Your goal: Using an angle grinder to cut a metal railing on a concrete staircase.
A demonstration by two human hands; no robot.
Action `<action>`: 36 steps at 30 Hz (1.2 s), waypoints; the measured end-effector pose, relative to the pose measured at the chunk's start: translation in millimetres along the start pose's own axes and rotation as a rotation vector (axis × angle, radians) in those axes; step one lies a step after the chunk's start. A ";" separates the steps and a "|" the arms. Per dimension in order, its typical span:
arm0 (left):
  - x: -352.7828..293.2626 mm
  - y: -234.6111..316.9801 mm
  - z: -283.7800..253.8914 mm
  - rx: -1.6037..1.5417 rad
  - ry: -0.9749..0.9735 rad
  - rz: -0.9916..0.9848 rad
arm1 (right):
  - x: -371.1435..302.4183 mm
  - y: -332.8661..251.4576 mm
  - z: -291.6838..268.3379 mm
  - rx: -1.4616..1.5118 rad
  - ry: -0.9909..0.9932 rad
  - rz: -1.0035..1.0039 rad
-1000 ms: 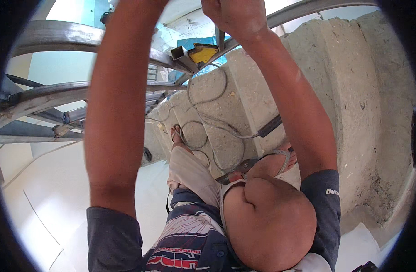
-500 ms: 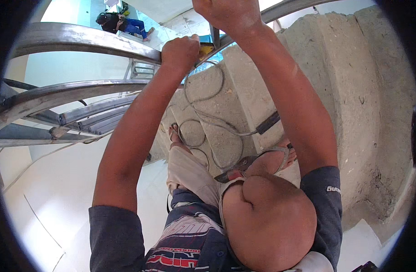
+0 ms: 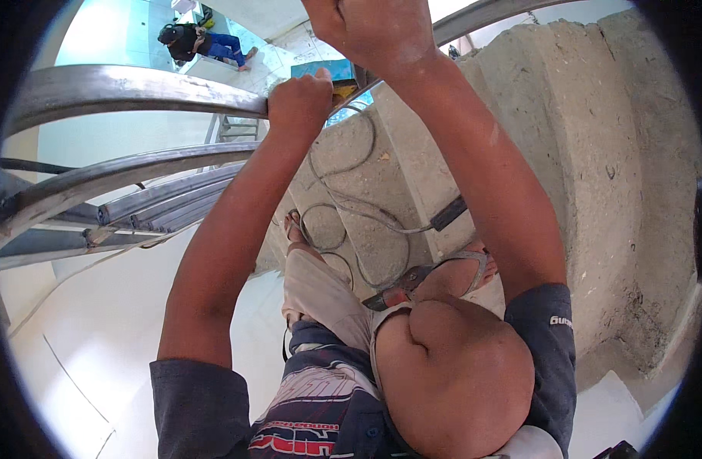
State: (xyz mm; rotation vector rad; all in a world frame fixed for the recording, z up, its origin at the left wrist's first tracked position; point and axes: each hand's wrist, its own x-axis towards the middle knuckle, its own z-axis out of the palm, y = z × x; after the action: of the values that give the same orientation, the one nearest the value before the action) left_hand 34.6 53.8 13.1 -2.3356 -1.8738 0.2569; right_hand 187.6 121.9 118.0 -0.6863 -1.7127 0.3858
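Observation:
My left hand (image 3: 299, 103) is closed in a fist over the end of a curved metal rail (image 3: 152, 90). A small yellow piece (image 3: 342, 91) shows beside its fingers, and what the fist grips is hidden. Higher up, my right hand (image 3: 375, 34) is also closed, partly cut off by the top edge. Its wrist crosses in front of another metal bar (image 3: 489, 17), and what those fingers hold cannot be seen. Beyond my left hand, a blue surface (image 3: 326, 70) shows.
Rough concrete steps (image 3: 519, 115) lie under my sandalled feet. Across them loops a grey cable (image 3: 359, 200) ending in a black handle (image 3: 449, 213). A dark tool with a red part (image 3: 395, 296) lies by one foot. Lower rails (image 3: 137, 164) curve at left. A person (image 3: 190, 42) sits far below.
Both hands have shifted slightly left, the left one a little lower in view. The upper rail also appears lower, and more of the blue surface shows behind my left hand.

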 end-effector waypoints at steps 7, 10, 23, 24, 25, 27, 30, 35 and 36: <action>-4.7 0.4 0.2 -0.027 0.042 0.011 | 5.2 0.5 -4.0 0.034 -0.136 0.111; -5.4 0.2 -0.3 -0.056 0.040 0.026 | 1.7 -5.1 -3.0 0.010 -0.125 0.053; 7.3 15.1 -12.1 -0.186 -0.012 -0.077 | 4.5 -0.9 8.5 -0.024 -0.215 0.059; 11.1 17.9 -10.3 -0.237 0.000 -0.024 | 1.8 0.5 8.2 -0.036 -0.222 0.056; 15.5 18.7 -4.7 -0.236 0.000 -0.025 | 1.0 0.6 8.5 -0.035 -0.222 0.055; 23.6 17.4 17.7 -0.517 -0.066 -0.098 | -3.1 2.7 13.1 0.025 -0.226 0.080; 38.3 3.8 19.1 -0.583 -0.035 -0.024 | 16.2 -5.4 5.2 -0.023 -0.241 0.107; 39.4 6.8 4.4 -0.583 -0.053 -0.108 | 12.1 -0.8 14.1 -0.108 -0.175 0.042; 40.7 2.5 10.3 -0.600 -0.034 -0.114 | 15.5 -4.8 17.9 -0.184 -0.140 0.014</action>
State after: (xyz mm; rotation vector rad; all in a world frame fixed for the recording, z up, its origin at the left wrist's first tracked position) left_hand 43.3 93.0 0.6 -2.5557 -2.3431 -0.3295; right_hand 167.2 129.8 128.2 -0.8215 -1.8935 0.2940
